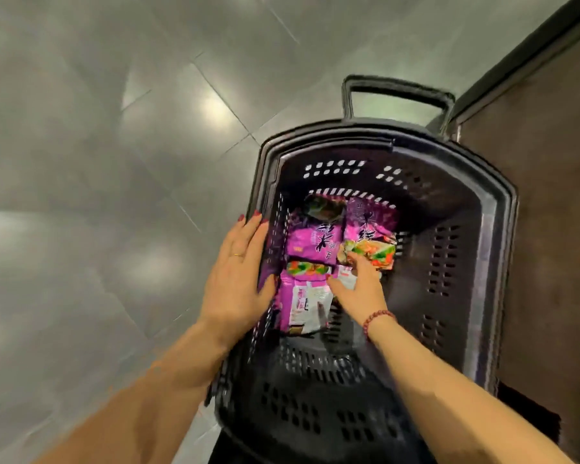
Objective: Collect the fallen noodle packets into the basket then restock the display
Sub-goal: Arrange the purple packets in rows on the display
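A black perforated basket point(493, 249) stands on the floor with its long handle point(395, 88) at the far end. Several purple noodle packets point(315, 242) lie on its bottom, some face up, one point(307, 303) showing its white label. My left hand point(235, 279) rests flat, fingers apart, on the basket's left rim. My right hand point(359, 286) reaches down inside the basket, its fingers on a purple packet point(370, 236) with a red and green picture; whether it grips that packet is unclear.
Grey glossy floor tiles point(114, 162) fill the left and top. A dark brown unit point(549, 195) stands right beside the basket on the right. A dark strip lies at the bottom edge under the basket.
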`<state>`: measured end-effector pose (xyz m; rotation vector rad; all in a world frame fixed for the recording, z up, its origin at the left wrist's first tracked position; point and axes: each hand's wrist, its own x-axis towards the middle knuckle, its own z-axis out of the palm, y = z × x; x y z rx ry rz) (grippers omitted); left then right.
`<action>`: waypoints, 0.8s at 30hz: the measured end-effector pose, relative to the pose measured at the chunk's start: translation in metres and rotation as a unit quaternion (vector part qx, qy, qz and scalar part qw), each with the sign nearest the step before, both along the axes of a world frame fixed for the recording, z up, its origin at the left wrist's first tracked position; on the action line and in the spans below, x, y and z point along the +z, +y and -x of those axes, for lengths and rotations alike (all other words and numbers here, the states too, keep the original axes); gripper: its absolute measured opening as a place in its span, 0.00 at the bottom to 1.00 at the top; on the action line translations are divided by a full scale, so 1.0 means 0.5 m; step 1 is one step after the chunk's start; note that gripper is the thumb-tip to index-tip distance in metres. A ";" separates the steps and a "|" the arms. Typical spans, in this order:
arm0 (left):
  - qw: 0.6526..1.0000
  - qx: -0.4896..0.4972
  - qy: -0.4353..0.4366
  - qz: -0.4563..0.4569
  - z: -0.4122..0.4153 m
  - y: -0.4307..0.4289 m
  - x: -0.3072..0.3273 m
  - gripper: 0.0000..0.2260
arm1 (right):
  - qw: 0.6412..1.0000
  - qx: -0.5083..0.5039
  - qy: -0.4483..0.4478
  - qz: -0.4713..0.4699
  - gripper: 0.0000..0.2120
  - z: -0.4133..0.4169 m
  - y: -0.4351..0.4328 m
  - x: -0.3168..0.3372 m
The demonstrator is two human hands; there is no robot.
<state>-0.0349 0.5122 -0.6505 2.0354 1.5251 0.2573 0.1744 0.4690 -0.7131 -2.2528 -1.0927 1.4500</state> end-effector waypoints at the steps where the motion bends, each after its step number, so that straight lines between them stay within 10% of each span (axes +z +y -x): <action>1: 0.999 0.003 -0.015 -0.030 0.000 -0.003 -0.013 0.33 | 0.999 -0.032 0.022 0.008 0.30 0.006 0.013 -0.030; 5: 0.997 0.026 -0.041 -0.068 0.000 -0.010 -0.038 0.31 | 0.964 -0.220 0.128 0.081 0.26 0.024 0.060 -0.157; 10: 0.995 0.031 -0.033 -0.088 -0.002 -0.003 -0.048 0.31 | 0.828 -0.413 0.311 0.216 0.18 0.058 0.099 -0.247; 15: 0.993 0.020 -0.037 -0.107 -0.001 -0.004 -0.050 0.32 | 0.782 -0.503 0.329 0.165 0.10 0.097 0.125 -0.309; 24: 0.990 -0.013 0.035 -0.139 0.002 -0.009 -0.046 0.27 | 0.839 -0.479 0.250 -0.063 0.09 0.034 0.023 -0.183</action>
